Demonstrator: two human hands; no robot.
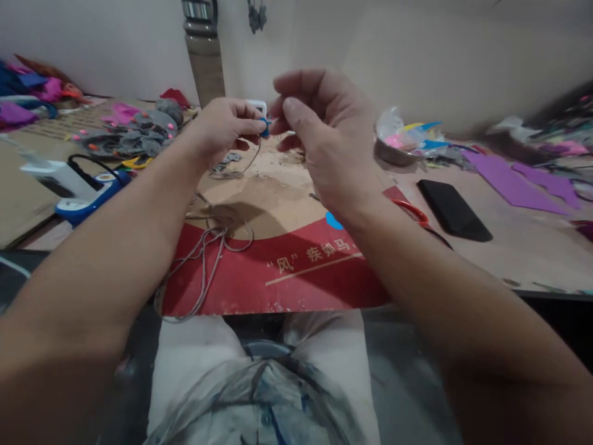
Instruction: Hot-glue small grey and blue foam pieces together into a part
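Note:
Both my hands are raised above a cardboard sheet (278, 204) with a red printed band. My left hand (222, 127) pinches a small blue piece (265, 125) between thumb and forefinger. A thin grey cord (206, 247) hangs from it and lies in loops on the cardboard. My right hand (324, 133) is closed in a pinch right beside the blue piece, fingertips meeting the left hand's. What the right fingers grip is hidden.
A black phone (453, 210) and red-handled scissors (412, 211) lie to the right. A bowl (393, 148) of coloured scraps stands behind them, with purple felt (514, 182) further right. A blue-and-white glue gun (78, 185) and grey felt pieces (134, 139) are at left. A post (204, 55) stands at the wall.

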